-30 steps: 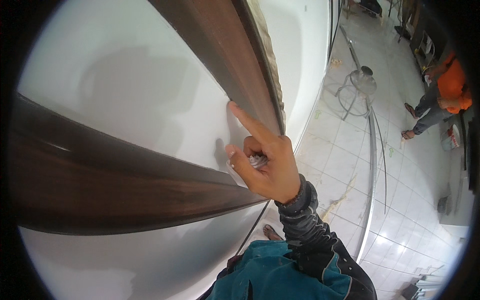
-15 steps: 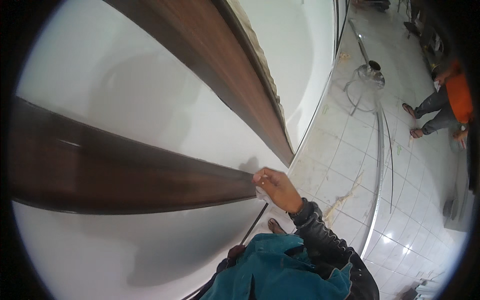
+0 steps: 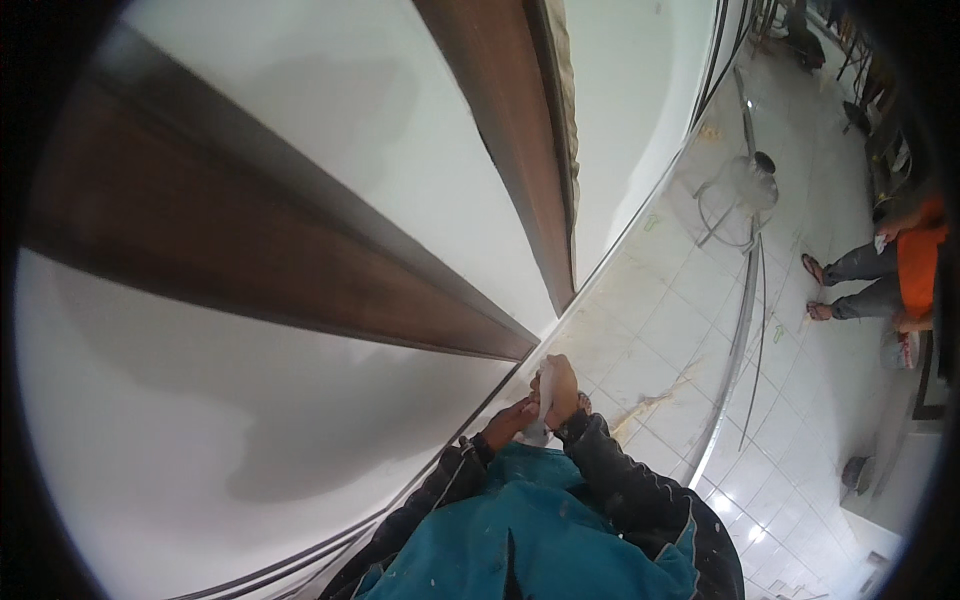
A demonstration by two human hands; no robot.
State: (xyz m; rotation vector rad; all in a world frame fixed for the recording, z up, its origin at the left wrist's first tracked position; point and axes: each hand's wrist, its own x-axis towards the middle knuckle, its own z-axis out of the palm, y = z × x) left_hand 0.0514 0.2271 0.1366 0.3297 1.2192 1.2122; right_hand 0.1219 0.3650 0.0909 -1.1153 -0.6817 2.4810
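Observation:
My right hand is closed around a crumpled white cloth, in front of my body. From the left, my left hand meets it, fingers closed on the lower part of the same cloth. Both hands are close together, just below the foot of a dark brown wooden panel strip on the white wall. Neither hand touches the wood. Part of the cloth is hidden behind the fingers.
A second brown wooden strip runs farther along the wall. On the tiled floor stand a round-framed stool and a long metal strip. At the right, a person in orange stands near a white bucket.
My right hand has come away from the end of the brown strip and down toward my body with the cloth. My left hand has risen to join it. My view has shifted.

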